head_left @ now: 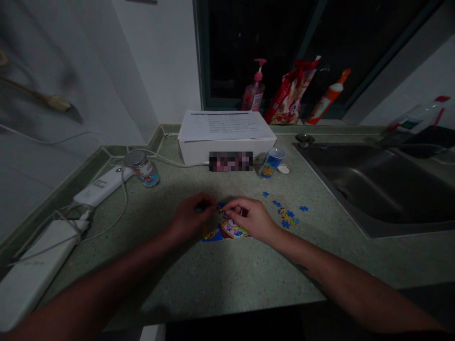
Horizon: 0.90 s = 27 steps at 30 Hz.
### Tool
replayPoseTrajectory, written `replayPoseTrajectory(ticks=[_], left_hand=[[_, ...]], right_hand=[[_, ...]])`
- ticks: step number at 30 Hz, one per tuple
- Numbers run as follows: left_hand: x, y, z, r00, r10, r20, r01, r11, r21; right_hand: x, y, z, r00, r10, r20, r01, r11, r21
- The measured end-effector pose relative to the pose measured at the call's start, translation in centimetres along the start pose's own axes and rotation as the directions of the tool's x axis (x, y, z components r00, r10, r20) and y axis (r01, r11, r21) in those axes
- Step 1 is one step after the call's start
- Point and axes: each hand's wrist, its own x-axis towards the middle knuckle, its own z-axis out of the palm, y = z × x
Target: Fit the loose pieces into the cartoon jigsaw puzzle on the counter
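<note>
– Hands first: where are they?
– Left hand [192, 215] and right hand [250, 219] meet over a small picture puzzle [227, 231]. It lies flat on the speckled countertop [227, 279], in front of the white box [225, 137].
– Fingers?
– Both sets are curled in, tips pinched toward each other. A blue piece [221, 206] shows between them. Which hand actually grips it I cannot tell; the light is too dim.
– How much of the puzzle shows?
– Only its lower strip. The right hand covers one end and the left hand the other.
– Anything else nearby?
– Loose pieces [287, 217] lie scattered just right of the right hand, toward the sink [373, 189], which the frame's edge cuts off. A patch at the box's front is blurred out. A tin can [144, 169] stands well off to the left.
</note>
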Motion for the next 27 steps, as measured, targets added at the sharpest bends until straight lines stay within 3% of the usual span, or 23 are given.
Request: replayPoseTrajectory(ticks=[10, 27], left_hand=[[0.2, -0.4, 0.3, 0.999, -0.043, 0.032, 0.039, 0.992, 0.118], [0.0, 0.4, 0.5, 0.990, -0.103, 0.100, 0.104, 0.995, -0.002]], right_hand=[[-0.1, 0.2, -1.2, 0.969, -0.209, 0.131, 0.238, 0.933, -0.270], [-0.5, 0.1, -1.2, 0.941, -0.298, 0.160, 0.337, 0.868, -0.365]])
